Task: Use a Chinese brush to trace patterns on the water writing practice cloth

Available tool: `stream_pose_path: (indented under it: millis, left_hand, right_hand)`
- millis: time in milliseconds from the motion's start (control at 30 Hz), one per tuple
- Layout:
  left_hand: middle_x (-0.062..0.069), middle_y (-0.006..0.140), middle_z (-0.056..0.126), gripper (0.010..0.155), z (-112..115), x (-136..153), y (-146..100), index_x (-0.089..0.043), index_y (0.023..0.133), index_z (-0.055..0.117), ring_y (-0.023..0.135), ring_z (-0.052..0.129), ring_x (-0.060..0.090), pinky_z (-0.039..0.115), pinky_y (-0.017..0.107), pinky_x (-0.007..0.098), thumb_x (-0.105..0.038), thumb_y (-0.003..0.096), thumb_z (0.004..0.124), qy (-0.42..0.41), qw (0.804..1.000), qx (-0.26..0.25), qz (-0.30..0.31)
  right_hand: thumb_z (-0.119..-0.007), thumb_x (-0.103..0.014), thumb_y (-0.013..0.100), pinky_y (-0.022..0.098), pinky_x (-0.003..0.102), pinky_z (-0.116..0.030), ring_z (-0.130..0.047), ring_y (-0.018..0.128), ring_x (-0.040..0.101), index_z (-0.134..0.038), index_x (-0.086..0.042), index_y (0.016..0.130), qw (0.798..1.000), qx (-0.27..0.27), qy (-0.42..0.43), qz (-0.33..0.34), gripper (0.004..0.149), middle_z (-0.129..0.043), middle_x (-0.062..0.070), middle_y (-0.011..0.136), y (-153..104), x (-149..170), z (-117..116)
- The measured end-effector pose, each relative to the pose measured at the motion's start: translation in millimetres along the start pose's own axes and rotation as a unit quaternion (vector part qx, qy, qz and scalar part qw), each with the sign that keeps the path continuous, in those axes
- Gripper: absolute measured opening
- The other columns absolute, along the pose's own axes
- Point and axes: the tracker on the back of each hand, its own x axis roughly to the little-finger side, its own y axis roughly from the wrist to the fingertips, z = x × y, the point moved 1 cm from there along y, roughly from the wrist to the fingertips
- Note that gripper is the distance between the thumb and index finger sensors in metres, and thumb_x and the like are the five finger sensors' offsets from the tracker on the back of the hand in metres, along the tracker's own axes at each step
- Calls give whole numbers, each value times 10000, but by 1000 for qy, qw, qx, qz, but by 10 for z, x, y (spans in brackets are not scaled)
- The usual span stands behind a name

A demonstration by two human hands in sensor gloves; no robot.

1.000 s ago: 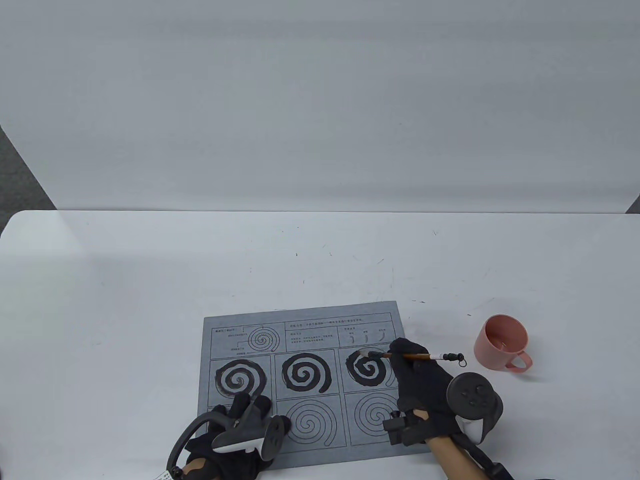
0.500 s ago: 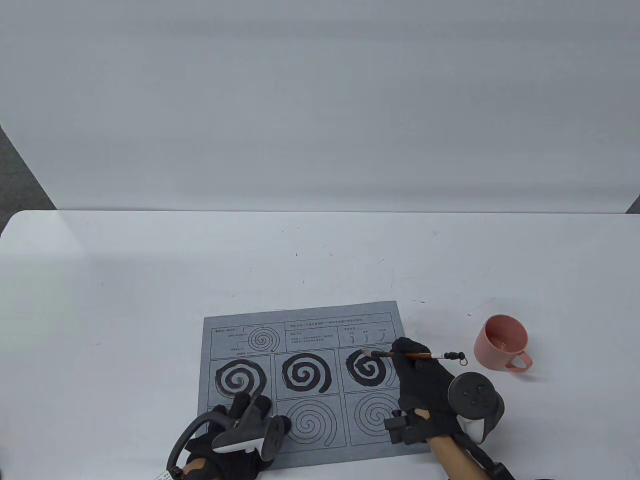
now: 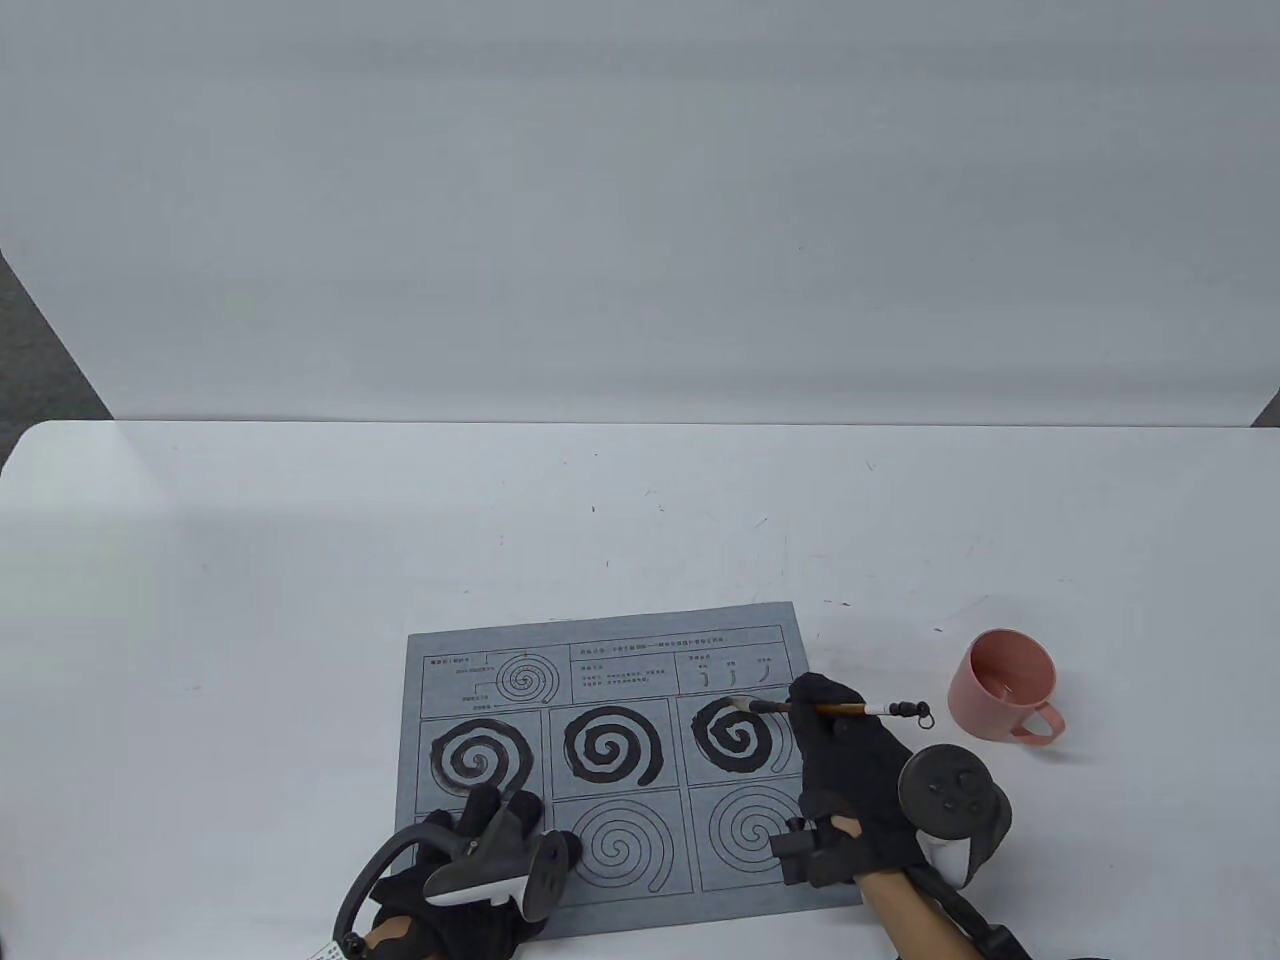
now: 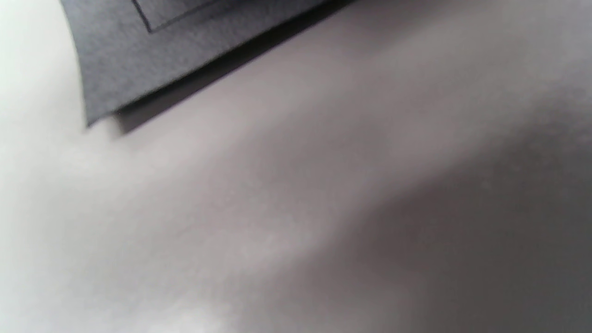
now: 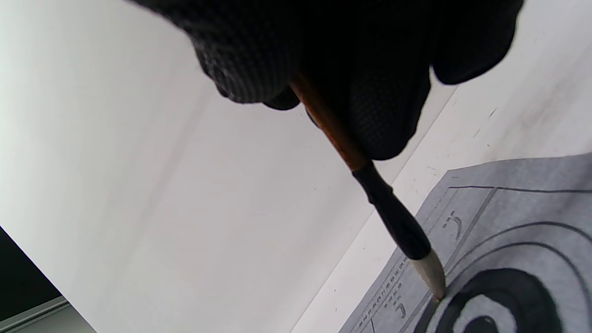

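a: what are the fingers (image 5: pixel 388 115) of the right hand (image 3: pixel 850 775) doing?
b: they pinch the brown handle of the brush (image 3: pixel 835 709), pressed together around it. in the right wrist view the handle comes out from under the black glove and slants down to the cloth.

a: and the brush tip?
b: the pale tip (image 5: pixel 432 275) touches the cloth (image 3: pixel 500 655) at the outer edge of a dark spiral (image 3: pixel 735 738), the third one in the middle row. the other end of the brush, with a small loop, points toward the cup.

a: the left hand (image 3: pixel 455 880)?
b: it rests on the near left corner of the cloth, fingers (image 3: pixel 478 808) laid forward on it. whether they are spread or pressed together i cannot tell, the tracker (image 3: pixel 495 860) covers most of them. the left wrist view is blurred and shows only a cloth corner (image 4: pixel 138 74) and bare surface.

a: where is the cloth?
b: flat on the white surface (image 3: pixel 300 560), near the front edge. three spirals in the middle row are painted dark; the two visible in the near row are thin outlines only.

a: anything else?
b: a pink cup (image 3: pixel 1005 697) with a handle stands on the surface to the right of the cloth, apart from it, near the right hand's tracker (image 3: pixel 950 790).
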Motion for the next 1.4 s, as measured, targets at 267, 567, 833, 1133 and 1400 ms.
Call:
stream_pose_path:
  millis: [267,567,833,1133,1400]
  left_hand:
    - [-14,1025,-276,738,0,0,0,-550,858,-205,1047,-140,423,190,777,702,-563,385,361,0,1000,0,0]
    - [-16,1025,-277,736,0,0,0,-552,857,-205,1048,-140,421,191,778,701,-564,385,360,0,1000,0,0]
    - [-16,1025,-276,736,0,0,0,-551,857,-205,1047,-141,421,191,777,701,-563,385,360,0,1000,0,0]
    - [-14,1025,-277,737,0,0,0,-551,857,-206,1047,-142,422,190,777,701,-563,385,360,0,1000,0,0]
    - [-15,1024,-279,737,0,0,0,-551,857,-207,1047,-142,422,190,777,701,-564,385,360,0,1000,0,0]
  right_hand:
    - [-829,-218,461,535,617,-736,-1020,626,402,-825,-104,783,1000,3,-2,0,342,-921,212,815,2,4,7]
    - [-829,-217,462,536,618,-734,-1018,627,404,-825,-103,783,1000,5,-6,2,341,-920,213,814,5,5,16]
    - [-828,-215,460,534,620,-732,-1018,625,408,-825,-102,782,1000,9,-8,2,341,-921,214,812,7,8,23]
    - [-822,-211,458,535,629,-726,-1011,626,415,-824,-103,780,1000,9,-11,5,339,-918,215,813,10,10,33]
    - [-817,-208,456,535,636,-719,-1005,623,422,-821,-103,778,1000,9,-10,0,339,-914,216,813,12,15,42]
